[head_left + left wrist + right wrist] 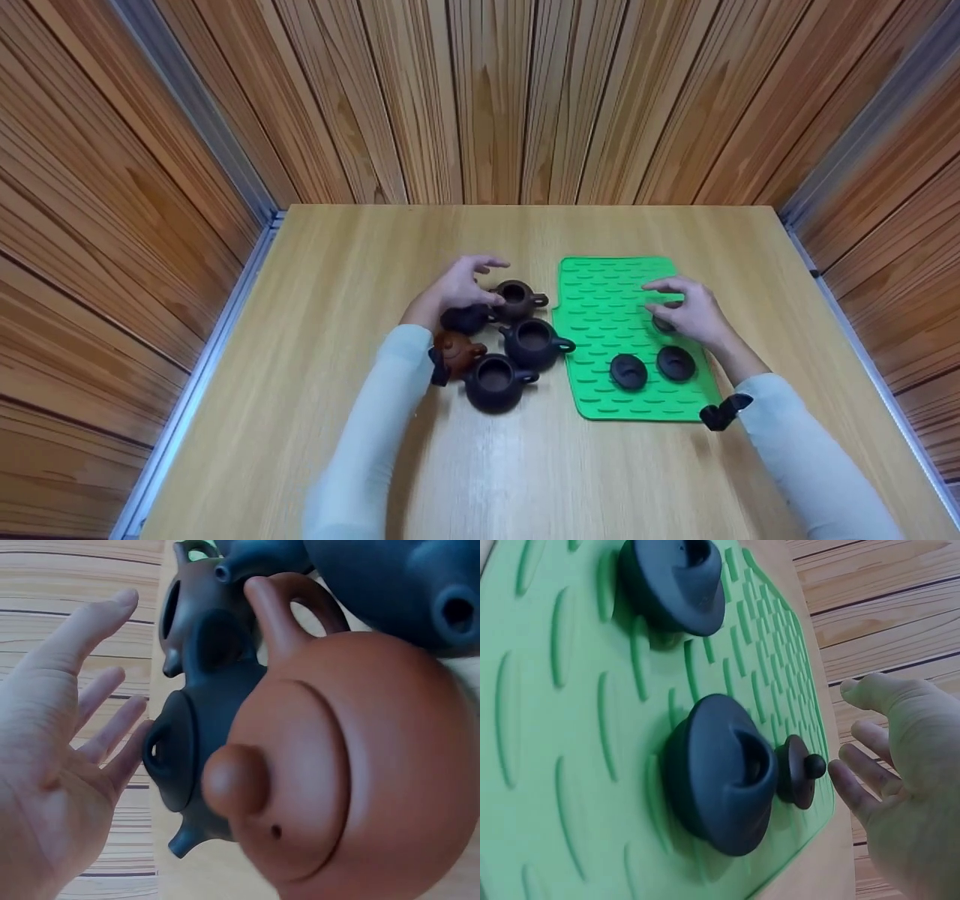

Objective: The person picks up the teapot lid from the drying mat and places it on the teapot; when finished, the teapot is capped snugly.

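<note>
Table (pixel 487 472), plank walls (pixel 480 105), green mat (pixel 607 315), left hand (pixel 461 286) spread near teapots (pixel 534 349) (three lidless), right hand (pixel 691 311), fingers apart, beside knobbed lid (pixel 799 772)

The person wears a pale mint-blue top, its left sleeve (pixel 379 427) at about 7 o'clock in the head view and its right sleeve (pixel 814 457) at about 4 o'clock, both long, plain and fairly close-fitting. A small black wrist camera (pixel 440 367) sits at 4 o'clock from the left cuff (pixel 405 339), and a lumpy black block (pixel 718 417) at 8 o'clock from the right cuff (pixel 761 385). The left hand (pixel 461 286) and right hand (pixel 691 309) are bare.
</note>
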A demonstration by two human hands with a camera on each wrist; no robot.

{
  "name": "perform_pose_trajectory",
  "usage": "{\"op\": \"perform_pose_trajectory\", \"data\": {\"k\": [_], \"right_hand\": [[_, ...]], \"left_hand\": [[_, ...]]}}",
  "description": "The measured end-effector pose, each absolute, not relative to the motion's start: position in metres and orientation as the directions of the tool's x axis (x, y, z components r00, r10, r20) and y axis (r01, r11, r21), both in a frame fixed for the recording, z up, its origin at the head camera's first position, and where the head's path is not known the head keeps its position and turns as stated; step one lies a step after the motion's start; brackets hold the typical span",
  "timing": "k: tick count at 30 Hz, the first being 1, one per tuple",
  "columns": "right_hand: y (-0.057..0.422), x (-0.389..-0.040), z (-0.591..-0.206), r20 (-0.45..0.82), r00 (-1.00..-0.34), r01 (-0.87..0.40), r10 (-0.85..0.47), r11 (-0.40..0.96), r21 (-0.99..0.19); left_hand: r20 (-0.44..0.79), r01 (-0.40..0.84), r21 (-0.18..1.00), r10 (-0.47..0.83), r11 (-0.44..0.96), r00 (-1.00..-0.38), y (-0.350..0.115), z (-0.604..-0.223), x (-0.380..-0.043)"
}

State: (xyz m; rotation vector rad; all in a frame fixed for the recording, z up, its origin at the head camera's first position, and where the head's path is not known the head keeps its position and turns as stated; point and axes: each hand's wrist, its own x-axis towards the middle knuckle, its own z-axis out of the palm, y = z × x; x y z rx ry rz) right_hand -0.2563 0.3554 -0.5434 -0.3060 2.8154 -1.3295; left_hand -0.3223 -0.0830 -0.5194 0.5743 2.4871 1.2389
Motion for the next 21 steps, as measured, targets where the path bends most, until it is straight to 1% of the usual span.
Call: {"op": "perform_pose_trajectory", "data": {"k": [7, 17, 21], "right_hand": [[0.364, -0.252, -0.547, 0.018, -0.981, -0.132, -0.195, 0.592, -0.795], [0.372, -0.246, -0.551, 0.022, -0.987, -0.116, -0.157, 0.623, -0.774], [0.375, -0.245, -0.553, -0.002, -0.987, -0.101, -0.161, 0.627, -0.772]], "left_hand": [[-0.122, 0.22, 0.771, 0.479, 0.597, -0.869, -0.076, -0.524, -0.323], [-0.101, 0.244, 0.75, 0.471, 0.615, -0.876, -0.074, -0.533, -0.324], [-0.104, 0.239, 0.738, 0.456, 0.631, -0.884, -0.075, -0.537, -0.324]]}}
